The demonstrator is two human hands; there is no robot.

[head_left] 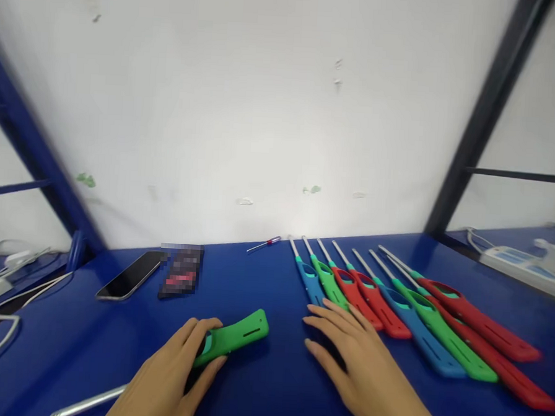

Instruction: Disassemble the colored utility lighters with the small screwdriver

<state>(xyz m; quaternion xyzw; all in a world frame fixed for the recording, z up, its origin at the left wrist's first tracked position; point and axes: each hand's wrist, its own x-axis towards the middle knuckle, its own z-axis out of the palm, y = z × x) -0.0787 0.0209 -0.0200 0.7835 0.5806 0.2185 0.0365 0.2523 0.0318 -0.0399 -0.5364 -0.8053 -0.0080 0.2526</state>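
Going by a clock face laid over the view, a white cable (15, 321) loops at 8 o'clock, with a phone (129, 276) lying flat just right of it and a dark, blurred-out item (181, 274) next to that. At 7 o'clock the left hand (171, 367) has its fingers closed around a green lighter (247, 332), the long-necked kind, thumb on the near side by the handle opening. Handle end points to about 2 o'clock, metal tube to about 8, low over the blue tabletop (255, 281); can't tell if it touches

My guess: light, stiff, smooth plastic, maybe a bit slippery but not that fragile. I'd take it by the thick handle, thumb against fingers, off the trigger, and not by the skinny tube

Small screwdriver (271, 240) near the wall, just below centre. At 5 o'clock the right hand (360, 361) is loosely spread and grasping nothing, fingertips beside the nearest handles; contact is hard to judge. The row of lighters (421, 315) fans out around 4 o'clock, eight in blue, green and red, and a white power strip (521, 264) sits at 3
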